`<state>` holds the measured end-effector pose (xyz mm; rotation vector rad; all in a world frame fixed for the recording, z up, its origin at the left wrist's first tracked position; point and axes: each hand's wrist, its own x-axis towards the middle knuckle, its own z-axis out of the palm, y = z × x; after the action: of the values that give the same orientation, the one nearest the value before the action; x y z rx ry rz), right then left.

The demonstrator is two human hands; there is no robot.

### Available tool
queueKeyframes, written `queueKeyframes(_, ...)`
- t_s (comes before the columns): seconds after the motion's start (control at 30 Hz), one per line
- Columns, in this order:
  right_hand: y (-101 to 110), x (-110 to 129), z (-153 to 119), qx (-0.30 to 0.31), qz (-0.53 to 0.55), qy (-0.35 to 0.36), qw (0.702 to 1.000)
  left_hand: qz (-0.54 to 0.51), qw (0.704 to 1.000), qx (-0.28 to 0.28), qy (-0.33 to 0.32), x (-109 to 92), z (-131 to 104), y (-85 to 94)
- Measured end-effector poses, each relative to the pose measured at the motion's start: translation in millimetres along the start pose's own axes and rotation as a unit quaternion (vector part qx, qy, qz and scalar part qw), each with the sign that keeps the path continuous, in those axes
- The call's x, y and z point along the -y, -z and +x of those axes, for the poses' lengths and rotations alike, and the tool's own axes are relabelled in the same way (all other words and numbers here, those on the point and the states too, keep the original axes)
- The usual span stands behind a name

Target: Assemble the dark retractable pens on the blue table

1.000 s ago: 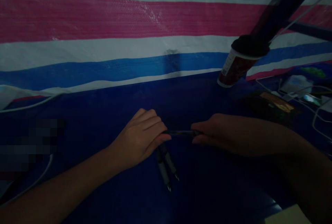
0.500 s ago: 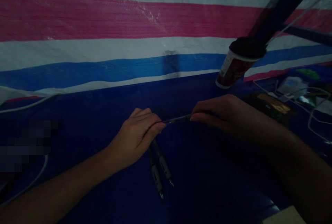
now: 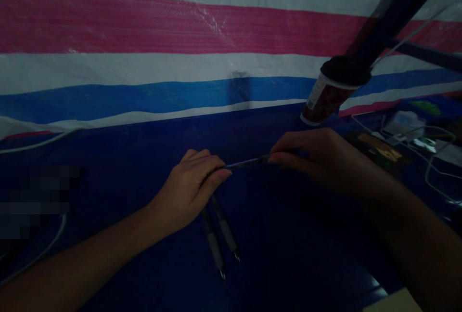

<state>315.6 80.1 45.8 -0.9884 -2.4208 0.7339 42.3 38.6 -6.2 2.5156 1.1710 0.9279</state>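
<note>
A slim pen [image 3: 247, 162] stretches level between my two hands above the dark blue tabletop [image 3: 288, 254]. My left hand [image 3: 197, 184] is closed round one end, the thumb pressed along it. At the other end, thumb and fingers of my right hand [image 3: 306, 153] pinch the darker tip. Below my left hand lie two more pens with grey grips, a left one [image 3: 215, 249] and a right one [image 3: 227, 235], side by side with their metal tips toward me. Their upper ends are hidden under the left hand.
A dark-lidded paper cup [image 3: 330, 93] stands at the back right by a blue metal post [image 3: 400, 13]. Beyond my right wrist are a dark packet [image 3: 378, 148] and white cables [image 3: 429, 172]. Striped sheeting [image 3: 162, 28] hangs behind. A pale box corner [image 3: 395, 302] shows at the lower right.
My right hand has shifted slightly right and up, still pinching the pen's end. The left hand stays in place. The two pens on the table appear rolled a little, their clear windows no longer showing.
</note>
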Motion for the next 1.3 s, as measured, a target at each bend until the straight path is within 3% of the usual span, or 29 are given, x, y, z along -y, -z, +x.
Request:
queueKeyframes(0.2, -1.0, 0.3, -2.5, -0.048, 0.015, 0.031, 0.998, -0.013, 1.0, -0.001, 0.003, 0.1, -0.2, 0.6)
queueKeyframes(0.4, -0.8, -0.6, -0.3, -0.01, -0.003, -0.045, 0.999, 0.003, 0.999, -0.012, 0.041, 0.7, 0.0, -0.1)
queueKeyframes(0.57, -0.8, -0.8, 0.7, -0.06, 0.005, -0.044, 0.997, 0.011, 0.998, -0.018, 0.064, 0.8, 1.2, 0.0)
queueKeyframes(0.7, -2.0, -2.3, 0.9, -0.001, 0.005, -0.06, 0.998, 0.017, 0.998, -0.013, 0.066, 0.7, 1.7, 0.3)
queueKeyframes(0.83, -2.7, -2.0, 0.4, -0.028, 0.017, -0.048, 0.998, 0.012, 0.998, -0.016, 0.066, 1.8, 1.0, 0.6)
queueKeyframes(0.97, -2.6, -0.5, 0.5, 0.025, 0.02, -0.082, 0.996, 0.008, 0.998, -0.025, 0.056, 3.0, 0.6, 0.1)
queueKeyframes(1.17, -2.5, -2.5, 1.1, -0.064, 0.12, -0.064, 0.989, -0.022, 0.998, -0.03, 0.053, 3.5, -2.5, -1.1)
queueKeyframes(1.3, -3.4, -0.8, 3.3, -0.11, 0.194, -0.067, 0.972, -0.026, 0.999, -0.02, 0.007, 3.9, -6.9, -3.4)
